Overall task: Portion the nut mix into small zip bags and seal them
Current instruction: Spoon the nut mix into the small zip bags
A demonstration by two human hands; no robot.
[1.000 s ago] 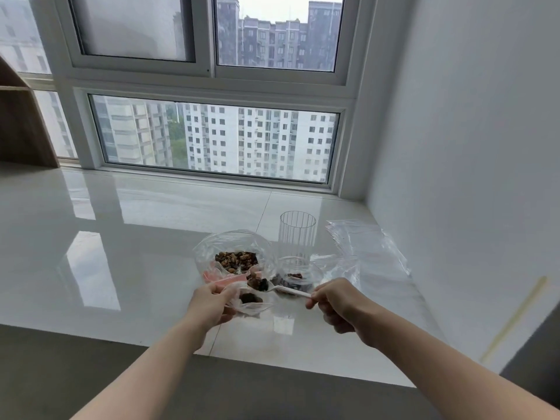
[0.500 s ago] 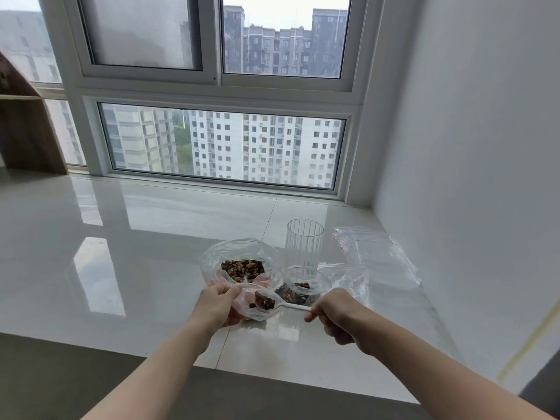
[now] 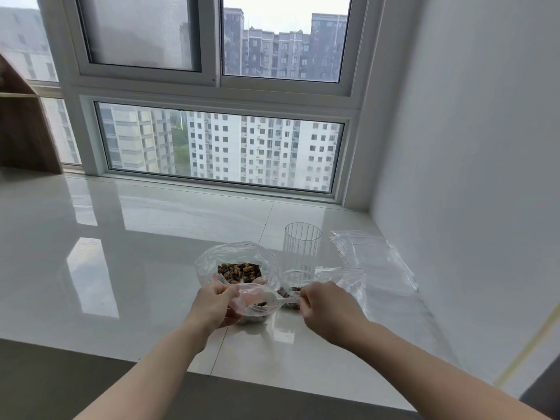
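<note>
My left hand (image 3: 213,306) grips the open mouth of a small clear zip bag (image 3: 254,310) resting on the white counter. My right hand (image 3: 325,307) holds a white plastic spoon (image 3: 277,301) by its handle, the bowl of the spoon inside the small bag. A few dark nuts lie in the bag's bottom. Just behind stands a larger open plastic bag of brown nut mix (image 3: 239,271). To its right a second clear bag with dark pieces (image 3: 291,288) is partly hidden by my right hand.
A ribbed clear glass (image 3: 301,248) stands behind the bags. A pile of empty clear zip bags (image 3: 369,256) lies at the right by the white wall. The glossy counter (image 3: 121,253) stretches left toward a wooden shelf (image 3: 24,131); the window is behind.
The spoon carried dark pieces from the right-hand bag into the small bag and now sits deeper inside it. My left hand keeps hold of the bag's mouth.
</note>
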